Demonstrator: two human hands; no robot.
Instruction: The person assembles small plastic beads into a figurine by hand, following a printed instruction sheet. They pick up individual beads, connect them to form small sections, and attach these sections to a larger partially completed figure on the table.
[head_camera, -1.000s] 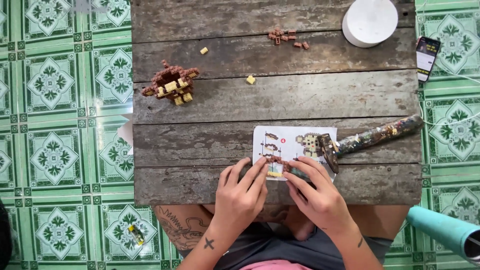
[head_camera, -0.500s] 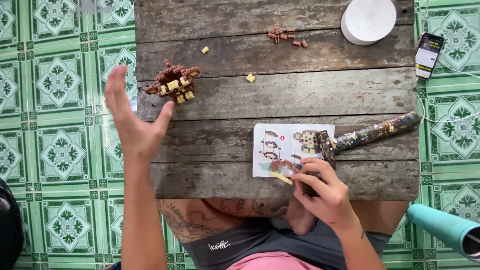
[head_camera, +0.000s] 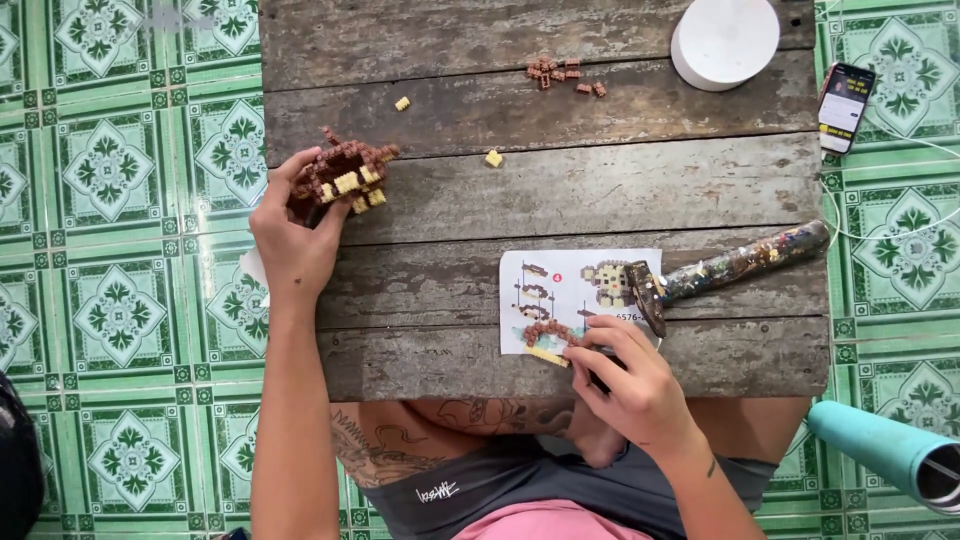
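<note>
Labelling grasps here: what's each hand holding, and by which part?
Left hand grips the brown-and-cream brick model by its left, table-edge side. Right hand pinches the small brick strip at its right end, over the instruction sheet.

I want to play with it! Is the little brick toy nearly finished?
Not quite. The big brown-and-cream brick model is partly built, and the left hand grips it. The right hand pinches a small brick strip on the instruction sheet. Loose brown bricks and two cream bricks lie unused on the table.
</note>
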